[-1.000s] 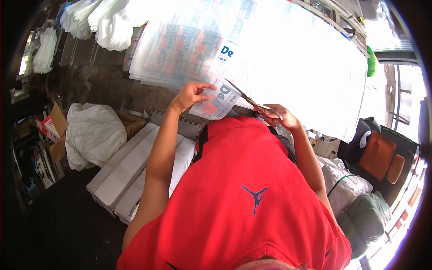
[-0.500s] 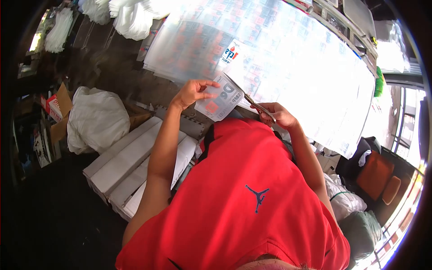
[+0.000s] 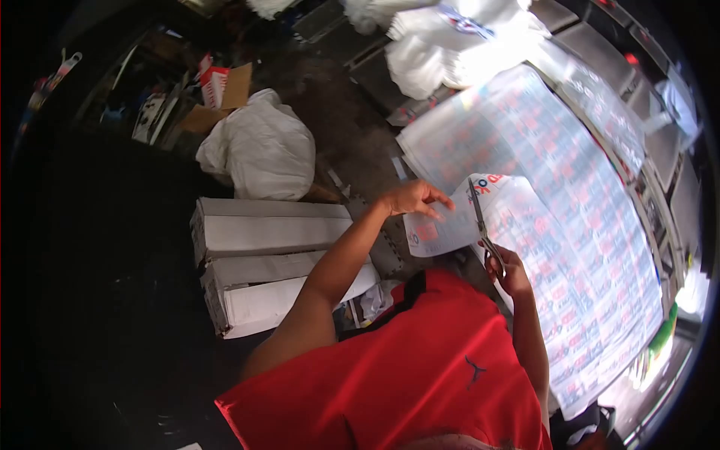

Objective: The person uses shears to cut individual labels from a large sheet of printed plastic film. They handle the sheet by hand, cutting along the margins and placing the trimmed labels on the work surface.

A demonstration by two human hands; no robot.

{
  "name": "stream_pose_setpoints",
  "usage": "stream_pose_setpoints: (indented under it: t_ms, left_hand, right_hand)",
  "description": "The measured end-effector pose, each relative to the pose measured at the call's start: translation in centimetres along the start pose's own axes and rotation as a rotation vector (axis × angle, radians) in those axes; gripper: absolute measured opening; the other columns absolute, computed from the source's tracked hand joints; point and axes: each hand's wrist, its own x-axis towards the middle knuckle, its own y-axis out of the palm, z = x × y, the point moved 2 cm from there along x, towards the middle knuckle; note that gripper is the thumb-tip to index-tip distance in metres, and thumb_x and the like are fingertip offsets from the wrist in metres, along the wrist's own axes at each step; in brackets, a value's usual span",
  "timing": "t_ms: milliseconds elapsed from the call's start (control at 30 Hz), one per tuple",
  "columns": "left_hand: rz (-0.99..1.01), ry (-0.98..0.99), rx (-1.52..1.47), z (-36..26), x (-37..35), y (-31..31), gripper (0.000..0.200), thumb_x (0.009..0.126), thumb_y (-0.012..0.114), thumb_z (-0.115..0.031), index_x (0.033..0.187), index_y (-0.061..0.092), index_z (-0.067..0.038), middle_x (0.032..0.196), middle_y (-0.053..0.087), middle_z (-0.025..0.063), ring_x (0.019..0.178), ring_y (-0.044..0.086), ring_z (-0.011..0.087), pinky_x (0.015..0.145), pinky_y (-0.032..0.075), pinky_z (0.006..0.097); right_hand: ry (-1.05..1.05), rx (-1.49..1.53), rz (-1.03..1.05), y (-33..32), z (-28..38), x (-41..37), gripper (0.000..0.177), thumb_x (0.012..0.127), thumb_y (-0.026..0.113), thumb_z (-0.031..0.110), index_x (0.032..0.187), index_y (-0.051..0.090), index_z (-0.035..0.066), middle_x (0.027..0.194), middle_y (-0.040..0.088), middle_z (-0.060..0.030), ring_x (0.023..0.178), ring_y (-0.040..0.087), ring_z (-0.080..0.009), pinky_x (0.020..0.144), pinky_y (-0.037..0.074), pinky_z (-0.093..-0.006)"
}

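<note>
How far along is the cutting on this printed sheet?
Seems partway. Done: a loose flap appears partly separated. In hand: the right hand holds the scissors at its edge, the left hand at the flap. Left: the broad printed sheet beyond the blades looks largely uncut.

Print on stacked sheets [image 3: 592,270] blurred (mostly unreadable), red shirt [image 3: 405,360] cut off below
</note>
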Motion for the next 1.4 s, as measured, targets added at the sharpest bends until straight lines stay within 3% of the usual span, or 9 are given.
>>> stream_pose_setpoints:
  t_ms: [167,233,300,367,667,967,1133,1267,1400]
  left_hand:
    - [0.137,-0.073,0.071,1.9,0.5,-2.2,0.038,0.077,0.071,0.001,0.115,0.068,-0.004,0.106,0.070,0.0033,0.091,0.061,0.0082,0.080,0.049,0.0243]
    - [0.198,-0.102,0.710,4.3,3.0,-2.4,0.045,0.074,0.066,0.002,0.118,0.066,-0.008,0.105,0.070,0.0053,0.094,0.063,0.0099,0.080,0.051,0.0270]
    - [0.168,-0.373,0.209,6.8,6.3,-0.4,0.047,0.075,0.066,-0.001,0.121,0.065,-0.012,0.098,0.070,0.0127,0.080,0.067,0.0152,0.069,0.053,0.0324]
    - [0.174,0.171,0.490,7.7,11.0,3.8,0.051,0.073,0.061,0.003,0.121,0.063,-0.011,0.094,0.071,0.0060,0.085,0.067,0.0153,0.074,0.054,0.0340]
    - [0.319,0.438,0.904,7.4,23.3,25.1,0.006,0.074,0.063,-0.017,0.077,0.068,-0.016,0.077,0.069,0.0110,0.076,0.068,0.0306,0.068,0.052,0.0441]
    - [0.433,0.597,0.900,9.8,25.0,30.5,0.019,0.075,0.071,-0.017,0.093,0.067,-0.012,0.097,0.067,0.0064,0.105,0.058,0.0281,0.093,0.043,0.0437]
    - [-0.329,0.677,0.810,5.2,23.9,20.2,0.050,0.067,0.084,-0.022,0.110,0.062,-0.007,0.123,0.053,0.0171,0.122,0.043,0.0364,0.104,0.033,0.0496]
    - [-0.911,0.091,0.962,6.4,22.5,2.8,0.104,0.064,0.085,-0.048,0.141,0.034,0.001,0.146,0.031,0.0276,0.138,0.022,0.0452,0.110,0.025,0.0555]
    - [-1.145,-0.511,0.566,9.0,21.5,-6.1,0.104,0.061,0.086,-0.055,0.130,0.040,0.007,0.133,0.045,0.0249,0.125,0.040,0.0372,0.098,0.041,0.0520]
  right_hand:
    - [-0.087,-0.073,0.011,0.1,2.1,-1.0,0.068,0.084,0.068,0.039,0.132,0.051,-0.005,0.065,0.052,-0.0018,0.053,0.050,-0.0102,0.049,0.039,-0.0226]
    - [-0.156,-0.121,-0.093,-1.7,1.3,-2.4,0.063,0.087,0.061,0.039,0.130,0.052,-0.007,0.065,0.051,-0.0019,0.054,0.049,-0.0095,0.049,0.038,-0.0228]
    - [-0.207,-0.477,-0.193,-2.0,1.8,-4.5,0.060,0.092,0.053,0.041,0.125,0.053,-0.009,0.065,0.048,0.0000,0.055,0.045,-0.0086,0.051,0.035,-0.0248]
    - [-0.210,-0.350,-0.292,-1.4,2.5,-7.1,0.063,0.092,0.056,0.042,0.128,0.051,-0.010,0.065,0.047,0.0011,0.055,0.044,-0.0075,0.050,0.035,-0.0232]
    - [-0.329,-0.040,-0.647,-2.7,-2.4,-19.5,0.081,0.084,0.064,0.048,0.135,0.043,-0.011,0.069,0.046,0.0035,0.056,0.044,-0.0063,0.048,0.037,-0.0208]
    - [-0.203,0.071,-0.974,-0.5,-5.0,-22.5,0.061,0.086,0.061,0.027,0.134,0.045,-0.007,0.068,0.050,-0.0002,0.056,0.046,-0.0080,0.051,0.037,-0.0214]
    - [-0.201,0.053,-0.968,-0.2,-6.2,-21.3,0.060,0.091,0.059,0.037,0.132,0.048,-0.005,0.071,0.051,-0.0008,0.057,0.047,-0.0082,0.052,0.038,-0.0214]
    - [-0.171,0.138,-0.881,0.0,-6.0,-18.5,0.062,0.094,0.057,0.044,0.130,0.049,-0.004,0.073,0.048,-0.0004,0.062,0.047,-0.0086,0.055,0.039,-0.0229]
    - [-0.064,0.165,-0.714,-0.4,-4.7,-13.4,0.060,0.096,0.049,0.053,0.122,0.053,0.000,0.074,0.046,-0.0016,0.064,0.045,-0.0109,0.057,0.040,-0.0254]
